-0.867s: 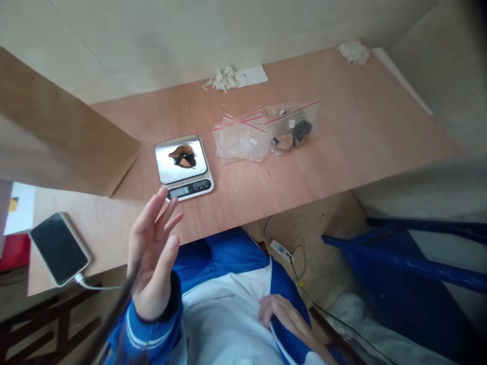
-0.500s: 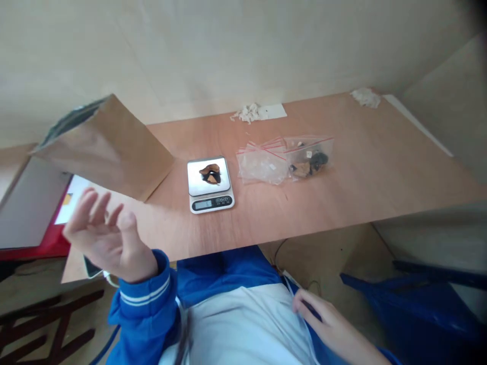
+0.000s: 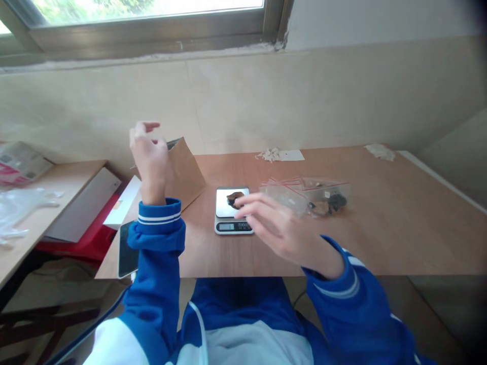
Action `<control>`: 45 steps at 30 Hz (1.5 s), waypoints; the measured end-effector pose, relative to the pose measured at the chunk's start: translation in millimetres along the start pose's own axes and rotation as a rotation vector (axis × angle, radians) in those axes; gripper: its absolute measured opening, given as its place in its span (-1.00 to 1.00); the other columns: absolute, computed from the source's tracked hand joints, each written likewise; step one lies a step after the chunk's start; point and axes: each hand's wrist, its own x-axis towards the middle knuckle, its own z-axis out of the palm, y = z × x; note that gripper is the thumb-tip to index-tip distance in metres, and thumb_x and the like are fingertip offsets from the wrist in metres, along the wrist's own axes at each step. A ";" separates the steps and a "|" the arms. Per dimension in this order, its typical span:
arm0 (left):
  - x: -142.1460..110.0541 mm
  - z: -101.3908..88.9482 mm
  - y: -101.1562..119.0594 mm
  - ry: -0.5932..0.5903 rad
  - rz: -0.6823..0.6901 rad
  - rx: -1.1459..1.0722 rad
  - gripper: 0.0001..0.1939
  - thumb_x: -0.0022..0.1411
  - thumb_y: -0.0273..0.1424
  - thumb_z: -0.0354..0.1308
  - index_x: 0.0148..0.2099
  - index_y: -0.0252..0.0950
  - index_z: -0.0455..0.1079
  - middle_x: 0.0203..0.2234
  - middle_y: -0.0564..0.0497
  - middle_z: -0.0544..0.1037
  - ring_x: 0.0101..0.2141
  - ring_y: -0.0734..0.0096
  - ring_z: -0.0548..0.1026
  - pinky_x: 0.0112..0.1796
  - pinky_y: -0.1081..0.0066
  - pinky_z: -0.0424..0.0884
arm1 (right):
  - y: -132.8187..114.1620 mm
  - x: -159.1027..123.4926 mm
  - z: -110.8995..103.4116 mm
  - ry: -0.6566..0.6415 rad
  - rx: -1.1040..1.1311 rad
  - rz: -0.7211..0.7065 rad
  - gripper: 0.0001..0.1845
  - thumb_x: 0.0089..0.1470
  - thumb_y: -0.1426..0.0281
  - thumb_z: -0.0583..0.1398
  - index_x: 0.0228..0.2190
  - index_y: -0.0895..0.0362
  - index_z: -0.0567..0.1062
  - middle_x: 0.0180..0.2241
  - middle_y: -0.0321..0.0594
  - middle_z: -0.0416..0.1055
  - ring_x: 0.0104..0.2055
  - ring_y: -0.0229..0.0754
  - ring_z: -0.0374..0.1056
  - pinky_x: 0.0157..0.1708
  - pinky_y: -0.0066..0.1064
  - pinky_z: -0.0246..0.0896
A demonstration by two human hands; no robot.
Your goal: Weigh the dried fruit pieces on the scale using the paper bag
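**Both hands up and over the table**

Since half a second ago both of my hands have risen: my right hand (image 3: 279, 228), which lay down in my lap, now reaches out over the table (image 3: 399, 238) with its fingers loosely spread and empty, their tips just at the near edge of the small scale (image 3: 233, 217). My left hand (image 3: 147, 154), which hovered low by the table's corner, is now lifted high in front of the brown paper bag (image 3: 184, 172); its fingers are curled inward, and I cannot tell whether it pinches anything, though a thin dark edge shows just beside it. My head has also come up, so the window frame (image 3: 152, 35) and wall now fill the top of the view

On the scale's shiny plate lies a dark brown piece (image 3: 234, 197), where it lay before, and my right fingers are near it but do not touch it. Just right of the scale rest the clear zip bags (image 3: 304, 195) with red seals, one holding more dark bits. A phone (image 3: 127, 251) lies at the table's left edge under my left sleeve. Paper scraps (image 3: 272, 153) sit far back by the wall

I judge the reach of my right hand as heading for the piece on the scale, with the piece not yet gripped
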 end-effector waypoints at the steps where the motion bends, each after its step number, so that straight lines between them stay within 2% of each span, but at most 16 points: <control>1: -8.2 2.1 -7.3 0.021 -0.046 0.038 -0.69 0.14 -0.69 0.04 -0.05 -0.44 0.35 -0.10 -0.17 0.35 0.01 0.16 0.34 0.09 0.07 0.26 | 4.3 17.0 1.9 0.054 -0.039 -0.043 -0.71 0.32 0.41 -0.06 -0.09 0.10 0.41 0.02 -0.09 0.34 0.12 -0.13 0.25 0.16 -0.20 0.17; 3: -25.7 6.1 -17.7 0.052 -0.102 0.066 -0.69 0.13 -0.69 0.04 -0.08 -0.37 0.37 -0.13 -0.15 0.39 -0.05 0.23 0.39 0.07 0.16 0.30 | 16.9 53.5 10.8 0.126 -0.124 -0.111 -0.65 0.31 0.43 -0.09 0.04 0.09 0.33 0.13 -0.08 0.24 0.23 -0.11 0.14 0.23 -0.11 0.09; 8: -52.1 13.1 -21.1 0.062 -0.075 0.029 -0.86 0.18 -0.55 0.07 -0.21 -0.29 0.39 -0.23 -0.10 0.48 -0.13 0.24 0.45 0.05 0.19 0.30 | 62.0 145.2 52.2 0.065 -0.358 -0.222 -0.45 0.25 0.52 -0.08 0.25 0.14 0.06 0.33 -0.09 -0.11 0.40 -0.02 -0.29 0.35 0.06 -0.31; 10: -57.5 10.9 -15.0 0.081 -0.084 0.077 -0.87 0.22 -0.52 0.03 -0.24 -0.27 0.40 -0.28 -0.08 0.50 -0.18 0.24 0.48 -0.01 0.21 0.34 | 76.1 170.9 67.3 0.101 -0.402 -0.218 -0.41 0.22 0.58 -0.09 0.27 0.17 0.02 0.34 -0.09 -0.14 0.41 0.01 -0.37 0.33 0.16 -0.41; 12: -64.4 4.5 -5.8 0.054 -0.118 0.171 -0.85 0.25 -0.49 0.00 -0.23 -0.27 0.40 -0.33 -0.05 0.52 -0.26 0.26 0.50 -0.08 0.24 0.37 | 83.0 183.8 78.3 0.097 -0.461 -0.203 -0.45 0.21 0.61 -0.07 0.22 0.23 0.13 0.32 -0.03 -0.07 0.41 0.02 -0.34 0.33 0.16 -0.42; 16: -84.5 -15.9 11.8 0.007 -0.128 0.260 -0.82 0.29 -0.43 -0.02 -0.13 -0.26 0.39 -0.31 -0.04 0.54 -0.31 0.31 0.51 -0.18 0.30 0.41 | 80.3 169.7 89.7 0.007 -0.614 -0.228 -0.66 0.25 0.58 -0.02 -0.02 0.26 0.42 0.20 0.07 0.20 0.34 -0.01 -0.03 0.34 -0.02 -0.14; 18: -93.0 -26.7 16.1 0.078 -0.094 0.296 -0.77 0.29 -0.38 0.02 -0.03 -0.26 0.37 -0.15 -0.11 0.50 -0.19 0.25 0.50 -0.12 0.26 0.40 | 77.8 151.5 91.4 0.027 -0.654 -0.291 -0.71 0.27 0.54 0.00 -0.08 0.23 0.46 0.20 0.03 0.21 0.32 -0.03 0.03 0.32 -0.06 -0.04; 20: -97.6 -35.9 16.5 0.088 -0.055 0.377 -0.66 0.22 -0.32 0.13 0.05 -0.24 0.35 0.04 -0.17 0.40 -0.02 0.11 0.42 -0.02 0.18 0.35 | 77.5 133.3 91.7 0.073 -0.667 -0.370 -0.72 0.29 0.52 0.00 -0.10 0.22 0.48 0.24 -0.02 0.18 0.33 -0.04 0.01 0.32 -0.07 -0.01; 22: -99.0 -42.8 14.2 -0.074 -0.043 0.437 -0.62 0.16 -0.28 0.21 0.04 -0.21 0.39 0.06 -0.16 0.40 0.02 0.03 0.40 -0.03 0.15 0.34 | 79.6 117.5 92.4 0.105 -0.667 -0.432 -0.70 0.31 0.51 -0.02 -0.12 0.22 0.49 0.23 -0.06 0.20 0.32 -0.07 0.04 0.33 -0.09 0.00; 24: -99.1 -47.2 11.2 -0.304 -0.087 0.447 -0.70 0.17 -0.24 0.18 -0.05 -0.18 0.46 -0.11 -0.09 0.54 -0.11 0.09 0.48 -0.14 0.24 0.38 | 82.5 102.6 95.0 0.131 -0.675 -0.481 -0.68 0.31 0.53 -0.04 -0.13 0.23 0.50 0.19 -0.07 0.27 0.28 -0.11 0.12 0.31 -0.11 0.07; 26: -99.8 -50.2 9.2 -0.402 -0.156 0.467 -0.78 0.20 -0.23 0.14 -0.14 -0.13 0.52 -0.29 -0.01 0.60 -0.24 0.19 0.53 -0.26 0.33 0.37 | 83.6 85.7 100.4 0.159 -0.712 -0.540 -0.69 0.30 0.55 -0.03 -0.13 0.23 0.50 0.13 -0.08 0.35 0.21 -0.15 0.22 0.28 -0.18 0.14; 31: -108.9 -57.0 13.1 -0.196 -0.244 0.503 -0.77 0.13 -0.32 0.15 -0.19 -0.07 0.58 -0.42 0.06 0.62 -0.36 0.26 0.54 -0.37 0.39 0.31 | 62.8 34.2 123.0 0.199 -0.790 -0.702 -0.70 0.26 0.57 0.02 -0.08 0.30 0.49 0.02 -0.09 0.46 0.06 -0.17 0.36 0.21 -0.32 0.24; 36: -126.5 -61.5 26.9 -0.190 -0.362 0.512 -0.70 0.09 -0.40 0.11 -0.17 -0.07 0.60 -0.43 0.05 0.61 -0.42 0.27 0.51 -0.42 0.38 0.26 | 10.4 6.6 135.2 0.068 -0.795 -0.510 -0.65 0.23 0.62 -0.04 -0.16 0.43 0.52 -0.16 0.03 0.53 0.01 -0.07 0.40 0.14 -0.31 0.28; 40: -138.9 -60.7 35.0 -0.253 -0.369 0.609 -0.74 0.13 -0.30 0.15 -0.15 0.00 0.59 -0.42 0.05 0.61 -0.40 0.20 0.52 -0.40 0.35 0.26 | -17.0 25.3 129.1 -0.270 -0.745 -0.221 -0.73 0.20 0.61 0.04 -0.31 0.33 0.55 -0.30 0.01 0.53 -0.19 -0.06 0.45 -0.13 -0.25 0.44; 42: -142.1 -60.0 36.4 -0.297 -0.356 0.604 -0.76 0.14 -0.26 0.16 -0.15 0.02 0.58 -0.41 0.06 0.62 -0.38 0.20 0.54 -0.38 0.35 0.27 | -16.0 45.6 131.5 -0.371 -0.698 -0.077 -0.75 0.18 0.62 0.06 -0.24 0.32 0.54 -0.23 0.03 0.53 -0.20 -0.05 0.46 -0.18 -0.23 0.45; 45: -143.9 -59.9 36.4 -0.312 -0.349 0.607 -0.77 0.15 -0.22 0.17 -0.16 0.05 0.58 -0.39 0.08 0.62 -0.35 0.19 0.55 -0.37 0.35 0.28 | 5.0 79.2 152.4 -0.295 -0.645 0.025 -0.61 0.16 0.64 0.07 0.03 0.37 0.41 0.07 0.16 0.37 0.09 0.11 0.33 0.10 -0.01 0.26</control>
